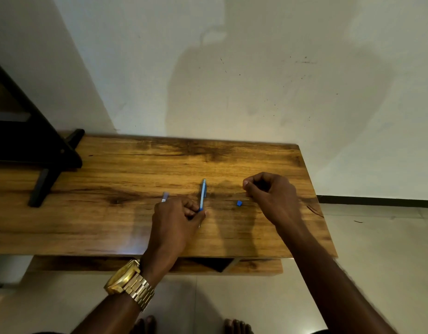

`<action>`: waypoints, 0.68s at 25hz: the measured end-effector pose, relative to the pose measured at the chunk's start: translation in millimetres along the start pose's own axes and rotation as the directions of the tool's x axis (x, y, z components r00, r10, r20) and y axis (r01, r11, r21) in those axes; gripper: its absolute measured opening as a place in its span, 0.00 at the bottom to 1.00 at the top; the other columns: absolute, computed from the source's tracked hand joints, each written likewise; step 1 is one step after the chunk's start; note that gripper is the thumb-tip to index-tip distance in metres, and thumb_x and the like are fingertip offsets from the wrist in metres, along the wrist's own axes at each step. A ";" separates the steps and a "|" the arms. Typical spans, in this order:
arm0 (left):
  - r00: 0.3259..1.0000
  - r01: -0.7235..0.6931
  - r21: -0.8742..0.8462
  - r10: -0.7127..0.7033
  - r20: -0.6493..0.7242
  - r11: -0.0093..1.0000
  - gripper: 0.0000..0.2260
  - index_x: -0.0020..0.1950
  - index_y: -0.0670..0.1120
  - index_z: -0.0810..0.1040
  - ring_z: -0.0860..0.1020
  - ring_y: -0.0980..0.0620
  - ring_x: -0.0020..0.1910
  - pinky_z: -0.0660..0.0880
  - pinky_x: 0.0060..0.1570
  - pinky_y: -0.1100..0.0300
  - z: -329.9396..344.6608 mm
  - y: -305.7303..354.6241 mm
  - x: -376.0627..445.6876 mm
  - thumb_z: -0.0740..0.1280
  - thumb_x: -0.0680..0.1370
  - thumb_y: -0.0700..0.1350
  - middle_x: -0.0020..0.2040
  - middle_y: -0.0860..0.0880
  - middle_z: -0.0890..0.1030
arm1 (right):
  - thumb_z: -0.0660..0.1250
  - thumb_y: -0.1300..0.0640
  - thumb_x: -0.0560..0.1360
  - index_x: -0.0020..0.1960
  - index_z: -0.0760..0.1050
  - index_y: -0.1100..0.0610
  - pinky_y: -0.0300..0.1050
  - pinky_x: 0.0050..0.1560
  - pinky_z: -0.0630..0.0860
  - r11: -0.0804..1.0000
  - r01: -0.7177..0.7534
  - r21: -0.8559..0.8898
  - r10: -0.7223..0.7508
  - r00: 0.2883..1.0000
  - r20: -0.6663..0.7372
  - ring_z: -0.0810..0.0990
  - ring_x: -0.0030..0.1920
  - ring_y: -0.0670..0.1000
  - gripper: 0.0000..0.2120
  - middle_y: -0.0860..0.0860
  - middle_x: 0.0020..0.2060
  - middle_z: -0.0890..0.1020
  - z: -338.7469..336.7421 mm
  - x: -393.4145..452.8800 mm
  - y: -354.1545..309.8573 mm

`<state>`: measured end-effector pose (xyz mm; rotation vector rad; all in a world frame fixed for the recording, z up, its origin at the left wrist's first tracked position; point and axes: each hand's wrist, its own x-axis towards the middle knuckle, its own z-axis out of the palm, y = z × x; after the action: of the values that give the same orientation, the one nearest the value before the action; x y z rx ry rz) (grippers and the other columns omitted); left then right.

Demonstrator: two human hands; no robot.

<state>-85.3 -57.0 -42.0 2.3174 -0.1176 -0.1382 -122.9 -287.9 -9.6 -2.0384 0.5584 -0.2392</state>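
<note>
Wood-grain table (111, 225) carries the work. The left hand (177, 219), a gold watch (128, 283) on its wrist, lies knuckles-up near the middle, fingers curled round the near end of a blue pen (203, 192) that points toward the far wall. A pale piece (165, 197) sticks out of the fist's far left side; the mark on it is too small to read. A small blue cap (239, 203) lies on the wood just right of the pen, touching neither hand. The right hand (272, 196) is further right, fingers curled in, thumb tip against forefinger; I cannot tell if anything is pinched there. A black stand (42, 165) sits far left
</note>
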 end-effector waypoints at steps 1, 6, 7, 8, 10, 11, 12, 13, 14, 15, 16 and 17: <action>1.000 0.000 0.010 0.000 0.001 1.000 0.08 0.47 0.51 0.88 0.83 0.65 0.38 0.64 0.46 0.83 -0.6 -1.7 0.5 0.83 0.74 0.51 0.35 0.60 0.84 | 0.76 0.52 0.80 0.51 0.88 0.50 0.39 0.47 0.83 0.999 0.006 -0.044 -0.005 1.000 0.024 0.87 0.44 0.42 0.03 0.45 0.41 0.89 0.0 1.0 1.8; 1.000 -0.007 0.045 0.007 -0.004 0.999 0.08 0.46 0.55 0.87 0.82 0.65 0.36 0.78 0.40 0.70 -10.8 -1.6 -0.7 0.80 0.75 0.57 0.35 0.61 0.84 | 0.76 0.57 0.80 0.57 0.89 0.54 0.21 0.38 0.72 0.952 0.078 -0.297 -0.044 0.992 0.119 0.83 0.44 0.38 0.07 0.46 0.47 0.89 2.0 3.3 8.0; 0.999 -0.008 0.081 0.011 -0.033 0.997 0.08 0.47 0.56 0.86 0.80 0.66 0.35 0.74 0.34 0.72 -18.4 -3.3 2.6 0.79 0.76 0.58 0.35 0.62 0.82 | 0.76 0.57 0.81 0.59 0.89 0.55 0.21 0.39 0.71 0.939 0.093 -0.332 -0.050 0.990 0.135 0.84 0.47 0.41 0.08 0.49 0.51 0.90 2.6 3.2 8.4; 0.998 -0.011 0.120 0.020 -0.068 0.993 0.07 0.48 0.56 0.86 0.79 0.66 0.36 0.71 0.32 0.72 -28.4 -7.5 7.4 0.78 0.76 0.57 0.36 0.63 0.80 | 0.75 0.58 0.81 0.61 0.88 0.55 0.21 0.40 0.70 0.928 0.106 -0.358 -0.057 0.988 0.144 0.85 0.50 0.44 0.09 0.51 0.53 0.90 3.4 3.0 9.0; 0.994 -0.007 0.137 0.022 -0.110 0.991 0.05 0.48 0.56 0.86 0.81 0.64 0.38 0.74 0.36 0.67 -51.1 -24.2 18.2 0.80 0.77 0.53 0.38 0.60 0.83 | 0.74 0.59 0.81 0.62 0.88 0.56 0.21 0.40 0.68 0.915 0.122 -0.384 -0.073 0.988 0.139 0.86 0.53 0.47 0.10 0.53 0.55 0.90 5.8 3.0 10.2; 0.994 0.006 0.121 0.007 -0.105 0.993 0.05 0.48 0.54 0.86 0.83 0.61 0.39 0.79 0.39 0.61 -59.8 -33.4 20.5 0.80 0.76 0.52 0.40 0.57 0.85 | 0.74 0.59 0.81 0.62 0.88 0.57 0.20 0.39 0.69 0.913 0.127 -0.389 -0.079 0.987 0.137 0.86 0.52 0.47 0.10 0.53 0.55 0.90 7.8 3.0 10.6; 0.996 0.024 0.118 -0.014 -0.090 0.993 0.06 0.49 0.52 0.87 0.84 0.58 0.40 0.82 0.43 0.56 -64.1 -40.2 20.6 0.81 0.76 0.51 0.41 0.55 0.87 | 0.74 0.59 0.81 0.62 0.88 0.57 0.19 0.38 0.70 0.910 0.134 -0.393 -0.084 0.986 0.142 0.85 0.51 0.46 0.11 0.54 0.55 0.90 10.3 3.2 11.1; 0.997 0.038 0.136 -0.028 -0.077 0.990 0.07 0.50 0.50 0.88 0.85 0.55 0.42 0.83 0.47 0.53 -64.0 -43.8 19.2 0.81 0.76 0.51 0.43 0.52 0.88 | 0.74 0.59 0.81 0.62 0.88 0.57 0.19 0.37 0.70 0.905 0.141 -0.402 -0.086 0.985 0.152 0.84 0.50 0.45 0.11 0.54 0.55 0.90 13.2 2.8 11.3; 0.997 0.044 0.171 -0.032 -0.073 0.984 0.10 0.53 0.48 0.88 0.85 0.52 0.44 0.83 0.49 0.52 -61.2 -46.0 17.1 0.81 0.76 0.52 0.45 0.51 0.88 | 0.75 0.59 0.81 0.62 0.88 0.57 0.19 0.37 0.70 0.897 0.147 -0.416 -0.087 0.983 0.161 0.83 0.48 0.44 0.11 0.54 0.55 0.90 17.0 2.1 11.1; 0.997 0.040 0.219 -0.024 -0.075 0.975 0.12 0.55 0.47 0.88 0.85 0.50 0.47 0.83 0.49 0.51 -57.5 -46.3 14.7 0.81 0.76 0.52 0.48 0.49 0.88 | 0.75 0.59 0.81 0.62 0.88 0.57 0.20 0.36 0.70 0.888 0.152 -0.434 -0.088 0.983 0.163 0.81 0.46 0.43 0.11 0.53 0.54 0.90 21.2 1.6 11.2; 0.997 0.023 0.272 -0.002 -0.076 0.962 0.13 0.56 0.47 0.88 0.85 0.49 0.48 0.83 0.50 0.50 -53.8 -45.5 13.1 0.80 0.76 0.53 0.50 0.48 0.88 | 0.76 0.59 0.80 0.62 0.88 0.57 0.22 0.35 0.70 0.877 0.151 -0.456 -0.090 0.984 0.154 0.80 0.45 0.42 0.11 0.53 0.53 0.90 23.9 0.9 11.9; 0.997 0.001 0.316 0.024 -0.077 0.949 0.11 0.56 0.49 0.89 0.85 0.48 0.49 0.83 0.50 0.49 -52.0 -45.2 12.2 0.79 0.77 0.52 0.50 0.48 0.87 | 0.76 0.60 0.80 0.61 0.88 0.57 0.23 0.35 0.69 0.869 0.151 -0.472 -0.095 0.985 0.141 0.79 0.44 0.42 0.10 0.53 0.52 0.90 26.3 0.5 12.7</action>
<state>-64.2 9.7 -40.6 2.6379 -0.1200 -0.0209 -115.9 -273.3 -33.9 -2.5608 0.4447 -0.0581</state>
